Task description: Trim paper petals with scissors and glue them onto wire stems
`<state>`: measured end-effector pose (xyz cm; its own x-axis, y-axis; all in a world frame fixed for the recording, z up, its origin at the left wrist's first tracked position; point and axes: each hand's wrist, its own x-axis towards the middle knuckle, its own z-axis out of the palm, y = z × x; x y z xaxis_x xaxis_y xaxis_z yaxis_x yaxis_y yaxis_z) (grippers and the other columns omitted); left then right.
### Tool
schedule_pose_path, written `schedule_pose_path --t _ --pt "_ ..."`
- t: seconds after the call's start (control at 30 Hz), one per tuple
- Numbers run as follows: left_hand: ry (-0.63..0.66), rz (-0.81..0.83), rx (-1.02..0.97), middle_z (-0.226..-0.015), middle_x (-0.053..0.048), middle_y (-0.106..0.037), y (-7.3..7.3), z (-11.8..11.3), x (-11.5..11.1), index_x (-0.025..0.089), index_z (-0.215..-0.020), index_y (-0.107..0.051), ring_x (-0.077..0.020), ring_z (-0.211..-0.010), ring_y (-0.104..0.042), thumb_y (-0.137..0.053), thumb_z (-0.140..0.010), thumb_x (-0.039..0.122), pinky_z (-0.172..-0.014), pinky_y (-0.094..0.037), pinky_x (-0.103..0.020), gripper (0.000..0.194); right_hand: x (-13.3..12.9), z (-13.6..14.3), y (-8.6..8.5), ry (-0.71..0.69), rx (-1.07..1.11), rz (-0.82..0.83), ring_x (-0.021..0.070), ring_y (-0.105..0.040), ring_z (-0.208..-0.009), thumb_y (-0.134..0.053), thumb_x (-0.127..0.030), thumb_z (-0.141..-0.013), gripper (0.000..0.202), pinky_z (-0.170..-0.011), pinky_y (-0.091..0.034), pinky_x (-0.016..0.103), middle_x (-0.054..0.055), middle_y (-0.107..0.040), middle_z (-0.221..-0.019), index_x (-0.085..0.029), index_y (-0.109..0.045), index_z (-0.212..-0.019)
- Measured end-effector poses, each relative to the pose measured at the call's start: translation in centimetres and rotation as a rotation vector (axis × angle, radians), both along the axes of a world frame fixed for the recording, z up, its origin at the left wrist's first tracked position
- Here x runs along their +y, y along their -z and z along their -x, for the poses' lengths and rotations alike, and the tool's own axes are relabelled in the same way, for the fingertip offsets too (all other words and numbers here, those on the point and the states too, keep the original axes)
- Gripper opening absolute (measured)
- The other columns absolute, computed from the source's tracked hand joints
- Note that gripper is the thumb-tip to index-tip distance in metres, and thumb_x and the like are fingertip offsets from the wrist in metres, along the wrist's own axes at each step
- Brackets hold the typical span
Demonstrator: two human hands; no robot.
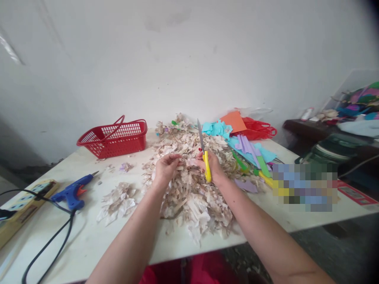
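Observation:
A large heap of beige and white paper scraps (186, 201) lies under both hands. My right hand (211, 165) is closed around scissors with yellow handles (207, 167), their blades pointing up and away. My left hand (168, 167) has its thumb and fingers pinched together above the heap; what they hold is too small to name. Between the hands is a pale scrap, and a small red spot shows by my right fingers.
A red basket (115, 138) stands back left, with a blue glue gun (72, 192) and power strip (26, 205) nearer. Coloured paper (247, 148) and a red bag (257, 129) lie right. A green jar (331, 152) is beyond the right edge.

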<state>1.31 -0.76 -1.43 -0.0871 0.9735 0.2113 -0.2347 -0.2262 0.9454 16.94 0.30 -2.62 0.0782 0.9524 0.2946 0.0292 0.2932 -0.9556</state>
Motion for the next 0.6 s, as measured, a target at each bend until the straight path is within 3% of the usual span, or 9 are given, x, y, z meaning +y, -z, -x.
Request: schedule_pose_path --t 0.13,0.23,0.33,0.4,0.47,0.6 --pt "-0.005 -0.009 0.066 -0.078 -0.006 -0.067 -0.1 0.5 0.2 0.012 -0.076 -0.062 -0.0133 -0.063 -0.06 -0.069 -0.056 0.026 -0.064 -0.046 -0.027 0.025 0.4 -0.3 0.3 0.044 -0.021 -0.039 0.0077 -0.042 -0.043 -0.065 -0.027 -0.055 0.024 -0.045 -0.037 0.022 -0.005 -0.05 -0.059 -0.019 -0.05 -0.071" --pt "-0.064 -0.042 0.166 -0.079 -0.006 -0.068 -0.4 1.7 0.4 0.013 -0.079 -0.064 -0.0141 -0.069 -0.06 -0.068 -0.057 0.028 -0.066 -0.044 -0.025 0.027 0.4 -0.7 0.2 0.184 -0.074 -0.127 0.0107 -0.048 -0.052 -0.063 -0.029 -0.056 0.021 -0.053 -0.041 0.024 -0.003 -0.053 -0.061 -0.018 -0.051 -0.07" --pt "-0.124 -0.029 0.378 -0.077 -0.005 -0.067 -1.1 3.5 0.5 0.014 -0.085 -0.065 -0.0137 -0.064 -0.058 -0.067 -0.059 0.035 -0.058 -0.042 -0.023 0.034 0.4 -1.3 -0.1 0.383 -0.154 -0.151 0.0134 -0.051 -0.056 -0.061 -0.031 -0.058 0.019 -0.056 -0.042 0.025 -0.001 -0.055 -0.061 -0.018 -0.053 -0.071" --pt "-0.133 0.03 0.537 -0.067 -0.004 -0.065 -1.5 4.7 0.4 0.014 -0.082 -0.067 -0.0134 -0.057 -0.055 -0.067 -0.057 0.041 -0.051 -0.038 -0.023 0.038 0.3 -1.6 -0.4 0.417 -0.189 -0.165 0.0147 -0.052 -0.058 -0.059 -0.033 -0.06 0.019 -0.057 -0.042 0.026 0.0 -0.057 -0.063 -0.019 -0.056 -0.073" --pt "-0.066 0.049 0.654 -0.059 -0.003 -0.063 -1.8 5.4 0.2 0.013 -0.077 -0.067 -0.0128 -0.052 -0.052 -0.069 -0.052 0.044 -0.048 -0.036 -0.022 0.04 0.1 -1.6 -0.6 0.305 -0.206 -0.201 0.0151 -0.053 -0.06 -0.059 -0.033 -0.061 0.019 -0.059 -0.042 0.027 0.001 -0.058 -0.066 -0.019 -0.057 -0.074" --pt "0.153 0.048 0.86 -0.053 0.0 -0.06 -1.9 5.8 -0.1 0.015 -0.066 -0.067 -0.0116 -0.048 -0.05 -0.071 -0.046 0.042 -0.045 -0.033 -0.022 0.034 -0.8 -1.0 -0.9 -0.157 -0.306 -0.209 0.0135 -0.053 -0.061 -0.061 -0.03 -0.062 0.017 -0.061 -0.043 0.026 0.001 -0.06 -0.069 -0.018 -0.058 -0.074"
